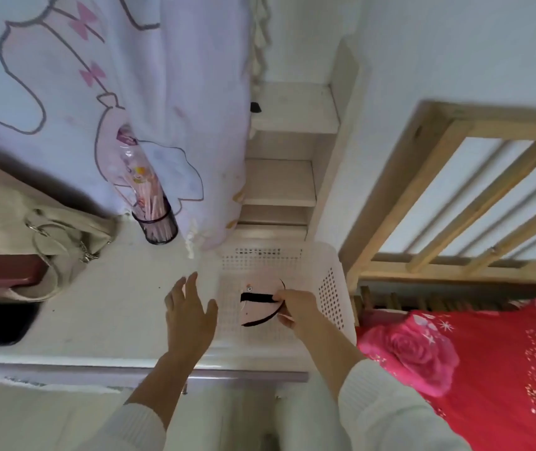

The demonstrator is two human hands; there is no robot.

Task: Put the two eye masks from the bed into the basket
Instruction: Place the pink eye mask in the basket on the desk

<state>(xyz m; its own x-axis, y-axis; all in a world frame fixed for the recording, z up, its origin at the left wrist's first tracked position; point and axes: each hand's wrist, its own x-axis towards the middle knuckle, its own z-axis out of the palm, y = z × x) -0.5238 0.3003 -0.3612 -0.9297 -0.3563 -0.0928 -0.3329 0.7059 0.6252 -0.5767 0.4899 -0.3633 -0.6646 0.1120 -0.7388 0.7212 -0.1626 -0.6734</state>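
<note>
Nearest the camera, 2 white sleeves reach forward over the edge of a pale desk [104, 314]. The left hand [188, 315] hovers flat above the desk with its fingers spread and nothing in it, just beside the left wall of the basket [331, 288]. The right hand [294, 307] is inside the white perforated basket, its fingers pinched on the black strap of a light-coloured eye mask [253, 307], which lies low in the basket against the bottom; whether it fully rests there cannot be told. Only 1 eye mask is visible, and blur hides its detail. To the right, a red floral quilt [475, 369] covers the bed beside the basket. To the left on the desk lie a beige bag [55, 232] and a dark red case [3, 271]. Beyond the hands stands a dark pen holder [157, 226] filled with thin sticks, just in front of a white curtain [97, 76] with pink bows. Farther back are white steps [286, 177] and a wooden bed rail [455, 196].
</note>
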